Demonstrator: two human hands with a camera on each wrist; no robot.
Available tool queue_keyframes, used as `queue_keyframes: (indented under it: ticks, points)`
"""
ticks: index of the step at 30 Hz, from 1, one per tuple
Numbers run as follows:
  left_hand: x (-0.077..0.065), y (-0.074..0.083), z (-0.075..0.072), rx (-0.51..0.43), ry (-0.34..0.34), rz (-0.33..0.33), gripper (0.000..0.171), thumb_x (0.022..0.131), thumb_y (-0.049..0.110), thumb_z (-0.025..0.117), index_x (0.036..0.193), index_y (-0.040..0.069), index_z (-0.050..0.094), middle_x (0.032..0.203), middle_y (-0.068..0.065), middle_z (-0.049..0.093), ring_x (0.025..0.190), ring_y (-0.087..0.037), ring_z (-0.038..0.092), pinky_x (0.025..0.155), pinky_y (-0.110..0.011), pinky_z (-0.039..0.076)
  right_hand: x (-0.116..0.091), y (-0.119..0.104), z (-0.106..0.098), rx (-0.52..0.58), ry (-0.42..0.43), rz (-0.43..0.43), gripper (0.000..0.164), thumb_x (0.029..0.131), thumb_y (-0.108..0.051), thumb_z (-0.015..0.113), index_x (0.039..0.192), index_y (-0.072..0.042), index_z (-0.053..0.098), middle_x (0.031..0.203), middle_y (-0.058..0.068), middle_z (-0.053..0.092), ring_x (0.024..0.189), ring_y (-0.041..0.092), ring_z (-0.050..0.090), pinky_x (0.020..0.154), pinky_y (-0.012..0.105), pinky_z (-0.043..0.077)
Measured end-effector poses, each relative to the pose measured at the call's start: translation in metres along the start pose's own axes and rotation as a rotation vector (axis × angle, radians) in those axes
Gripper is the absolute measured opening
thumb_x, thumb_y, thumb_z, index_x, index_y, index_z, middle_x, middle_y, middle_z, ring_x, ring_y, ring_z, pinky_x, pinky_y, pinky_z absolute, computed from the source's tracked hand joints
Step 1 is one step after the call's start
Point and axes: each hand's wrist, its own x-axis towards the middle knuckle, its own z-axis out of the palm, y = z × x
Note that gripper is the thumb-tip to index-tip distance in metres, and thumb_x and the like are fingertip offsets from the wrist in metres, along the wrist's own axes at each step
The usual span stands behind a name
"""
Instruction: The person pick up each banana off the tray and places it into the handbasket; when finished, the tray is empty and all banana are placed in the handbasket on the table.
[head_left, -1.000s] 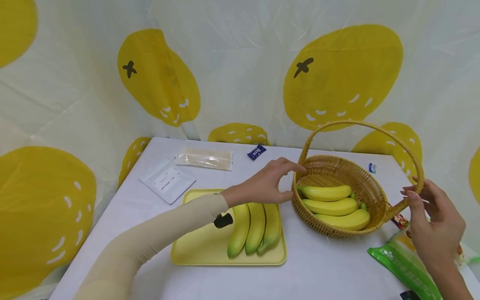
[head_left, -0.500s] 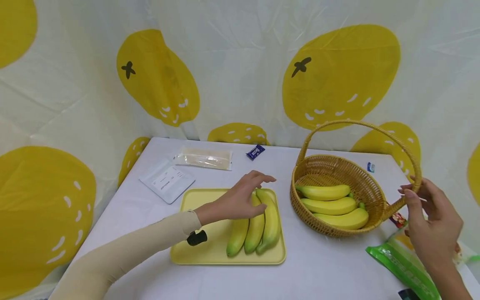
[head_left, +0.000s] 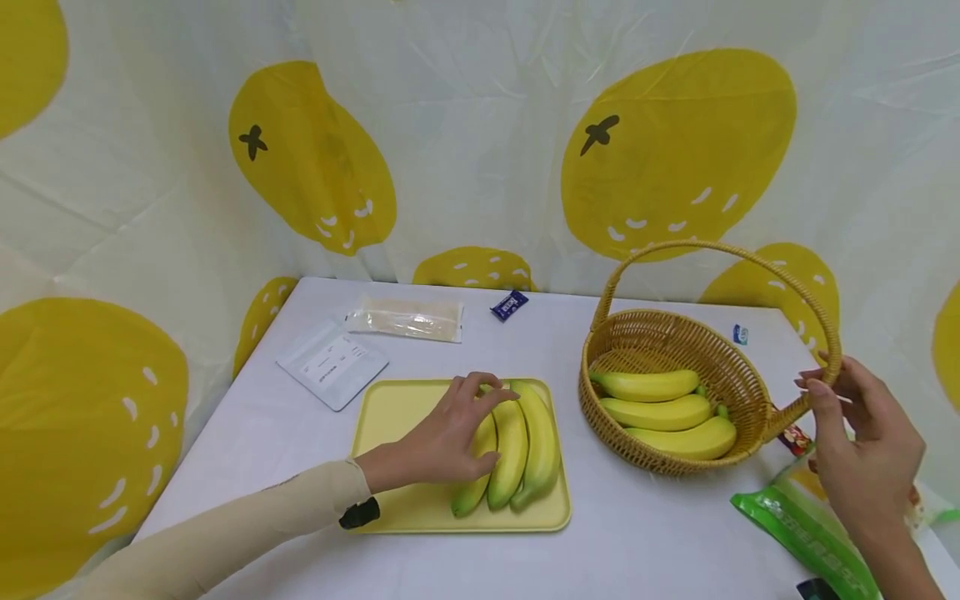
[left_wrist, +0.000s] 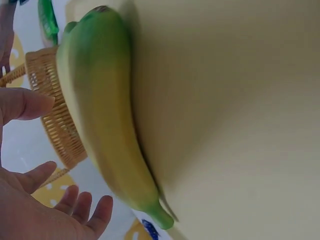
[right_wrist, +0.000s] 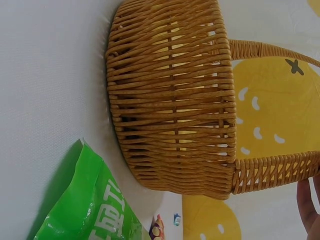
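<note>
A yellow tray (head_left: 397, 512) bears three bananas side by side. Over the leftmost banana (head_left: 471, 497) hovers my left hand (head_left: 448, 440), thumb and fingers spread apart with nothing between them; it hides part of that fruit. In the left wrist view the thumb and fingers show beside the banana (left_wrist: 100, 105), apart from it. Three more bananas (head_left: 660, 412) lie inside the wicker basket (head_left: 600, 433) on the right. My right hand (head_left: 866, 442) grips the right side of the basket's arched handle (head_left: 813, 308), thumb in front.
A green plastic bag (head_left: 810, 533) lies under the right forearm, with a small red packet (head_left: 795, 439) by the basket. Toward the back are a white pouch (head_left: 332, 367), a clear-wrapped pack (head_left: 408, 318), a blue packet (head_left: 510, 305) and a small blue-white one (head_left: 740, 334).
My left hand has moved away from the basket's left rim, leftward and nearer, to above the tray's bananas. The right hand stays on the handle.
</note>
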Motion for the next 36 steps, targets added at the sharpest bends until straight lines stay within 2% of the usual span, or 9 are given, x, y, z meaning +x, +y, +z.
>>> queue_keyframes:
  ticks: [4, 9, 15, 22, 30, 36]
  points:
    - [-0.006, -0.003, 0.003, 0.048, -0.006, 0.003, 0.075, 0.081, 0.024, 0.079, 0.152, 0.02, 0.053, 0.152, -0.012, 0.038, 0.125, -0.029, 0.041, 0.095, -0.042, 0.047, -0.002, 0.0, 0.0, -0.002, -0.002, 0.005, 0.041, 0.103, 0.005, 0.062, 0.143, -0.005, 0.064, 0.114, -0.01, 0.069, 0.101, 0.003, 0.063, 0.09, 0.01, 0.046]
    - [-0.015, -0.005, 0.007, 0.03, 0.011, -0.025, 0.075, 0.08, 0.026, 0.081, 0.15, 0.018, 0.054, 0.155, -0.016, 0.037, 0.13, -0.034, 0.039, 0.1, -0.049, 0.045, -0.002, 0.0, 0.001, -0.006, -0.009, 0.005, 0.043, 0.103, 0.006, 0.061, 0.144, -0.006, 0.064, 0.115, -0.01, 0.068, 0.104, 0.002, 0.062, 0.091, 0.011, 0.046]
    - [-0.023, -0.006, 0.009, 0.007, 0.042, -0.07, 0.079, 0.078, 0.027, 0.084, 0.15, 0.017, 0.054, 0.156, -0.017, 0.035, 0.122, -0.03, 0.041, 0.095, -0.046, 0.046, -0.001, 0.0, 0.001, 0.006, 0.0, -0.014, 0.041, 0.103, 0.006, 0.062, 0.143, -0.003, 0.064, 0.115, -0.007, 0.069, 0.103, 0.003, 0.063, 0.09, 0.011, 0.046]
    - [-0.039, -0.014, 0.007, -0.021, 0.042, -0.124, 0.079, 0.078, 0.025, 0.082, 0.151, 0.018, 0.052, 0.156, -0.015, 0.033, 0.121, -0.026, 0.041, 0.093, -0.046, 0.047, 0.0, -0.001, 0.001, 0.014, 0.006, -0.02, 0.04, 0.104, 0.004, 0.061, 0.142, -0.003, 0.065, 0.114, -0.008, 0.069, 0.102, 0.003, 0.062, 0.091, 0.011, 0.047]
    - [-0.051, -0.026, 0.0, -0.078, 0.038, -0.217, 0.088, 0.077, 0.019, 0.082, 0.156, 0.018, 0.045, 0.151, -0.011, 0.037, 0.128, -0.029, 0.044, 0.098, -0.053, 0.045, 0.001, 0.0, 0.0, 0.004, 0.005, -0.019, 0.039, 0.104, 0.003, 0.062, 0.142, -0.003, 0.065, 0.113, -0.01, 0.068, 0.101, 0.003, 0.063, 0.09, 0.011, 0.046]
    - [-0.056, -0.032, -0.001, -0.081, 0.027, -0.245, 0.09, 0.075, 0.017, 0.078, 0.158, 0.018, 0.043, 0.147, -0.011, 0.041, 0.127, -0.031, 0.047, 0.095, -0.053, 0.047, 0.001, -0.001, 0.0, -0.008, -0.008, -0.006, 0.04, 0.103, 0.004, 0.062, 0.143, -0.004, 0.065, 0.114, -0.01, 0.068, 0.102, 0.002, 0.062, 0.09, 0.011, 0.046]
